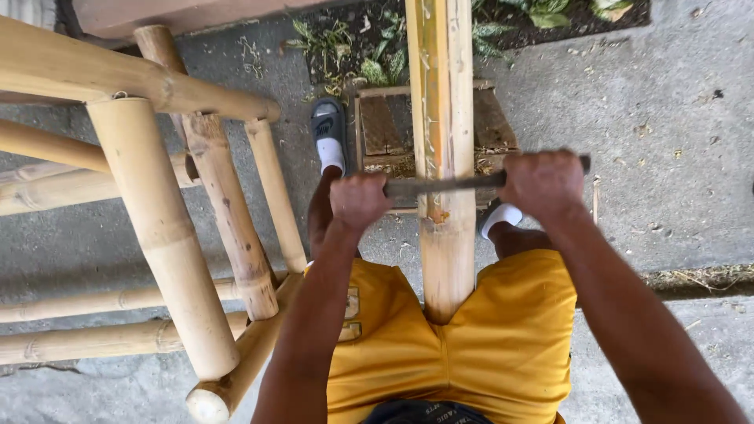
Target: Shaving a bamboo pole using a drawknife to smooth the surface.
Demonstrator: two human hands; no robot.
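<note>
A thick bamboo pole (441,118) runs away from me, its near end wedged between my thighs in yellow shorts (471,345). A dark metal blade (448,185) lies crosswise on the pole. My left hand (359,201) grips the blade's left end and my right hand (542,182) grips its right end. Just under the blade the pole's skin is scraped pale, with a small chip showing.
A bamboo frame (169,228) of thick posts and rails stands close on my left. A low wooden crate (385,126) sits under the pole ahead, with my sandalled foot (328,133) beside it. Concrete ground surrounds it, with weeds and soil beyond.
</note>
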